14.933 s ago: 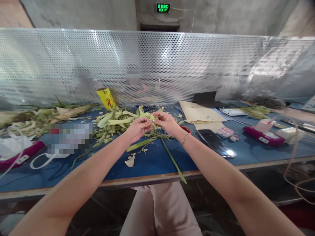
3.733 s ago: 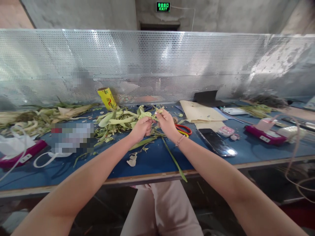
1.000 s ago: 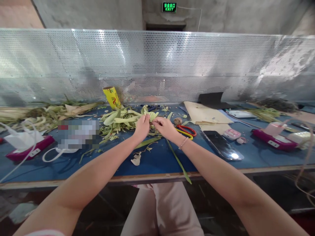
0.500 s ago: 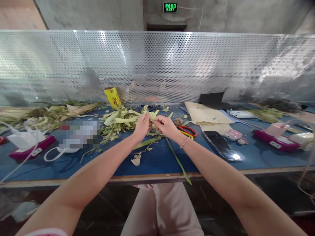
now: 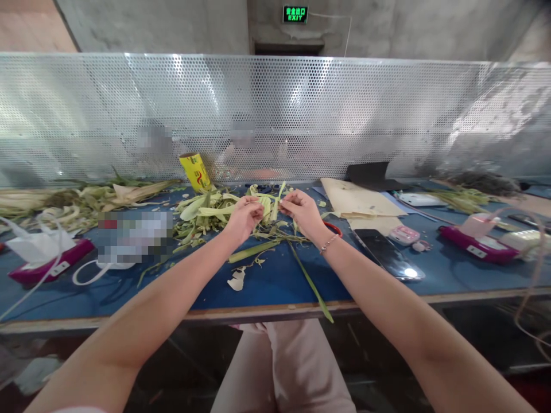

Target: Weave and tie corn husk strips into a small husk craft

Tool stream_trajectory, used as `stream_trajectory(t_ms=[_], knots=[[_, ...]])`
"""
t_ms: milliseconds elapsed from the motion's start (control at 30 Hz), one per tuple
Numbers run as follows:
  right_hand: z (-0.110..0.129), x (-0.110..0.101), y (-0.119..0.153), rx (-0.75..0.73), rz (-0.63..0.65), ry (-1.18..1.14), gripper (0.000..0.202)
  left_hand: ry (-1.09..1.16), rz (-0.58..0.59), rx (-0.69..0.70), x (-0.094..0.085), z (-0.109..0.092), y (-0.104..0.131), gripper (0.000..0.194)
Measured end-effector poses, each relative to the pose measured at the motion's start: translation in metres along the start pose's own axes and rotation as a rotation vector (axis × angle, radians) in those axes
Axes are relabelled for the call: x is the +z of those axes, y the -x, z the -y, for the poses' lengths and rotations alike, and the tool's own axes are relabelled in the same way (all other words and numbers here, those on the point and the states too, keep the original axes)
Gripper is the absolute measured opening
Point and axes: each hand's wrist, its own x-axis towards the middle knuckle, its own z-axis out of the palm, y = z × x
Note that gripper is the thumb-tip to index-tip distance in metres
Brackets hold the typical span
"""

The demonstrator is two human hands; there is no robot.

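Note:
My left hand (image 5: pixel 247 218) is closed, its fingers curled over the front of a pile of pale green corn husks (image 5: pixel 210 211); what they pinch, if anything, is hidden. Thumb and fingers of my right hand (image 5: pixel 301 211) pinch a narrow husk strip (image 5: pixel 279 201) that stands up at their tips. Between the hands lie more light green husk pieces (image 5: pixel 267 207), touching or close behind the left fingers. Red-handled scissors (image 5: pixel 334 229) are partly covered by my right wrist. Below the hands a long green leaf (image 5: pixel 316 289) hangs past the table edge.
A yellow tube (image 5: pixel 194 171) leans behind the pile, before a perforated metal screen (image 5: pixel 275 103). To the right are brown paper (image 5: pixel 357 198), a phone (image 5: pixel 385 252) and a purple power strip (image 5: pixel 477 246). Another power strip (image 5: pixel 51 264) and a blurred package (image 5: pixel 133 235) sit left.
My hands have drawn apart from where they met at the husk. The right hand moved right and up, with the strip upright at its fingertips; the left shifted slightly left.

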Motion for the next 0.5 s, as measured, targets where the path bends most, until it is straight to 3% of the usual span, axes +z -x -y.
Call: stream_trajectory(t_ms=[67,200,267,367,500], knots=[[0.0,0.001,0.0,0.035,-0.025,-0.083,0.023,-0.062,-0.041,-0.013,0.0,0.0,0.0,0.017],[-0.001,0.005,0.003,0.069,0.054,0.015,0.02,-0.533,0.075,0.108,0.001,0.002,0.002,0.015],[0.0,0.006,0.005,0.053,0.12,0.151,0.014,-0.689,0.116,0.151,0.001,0.003,0.003,0.013],[0.004,0.004,0.007,-0.066,0.196,0.472,0.005,-0.753,0.183,0.143,-0.001,0.005,0.003,0.007],[0.012,0.001,0.009,-0.251,0.257,0.77,0.011,-0.851,0.205,0.193,-0.003,0.004,0.001,0.006]])
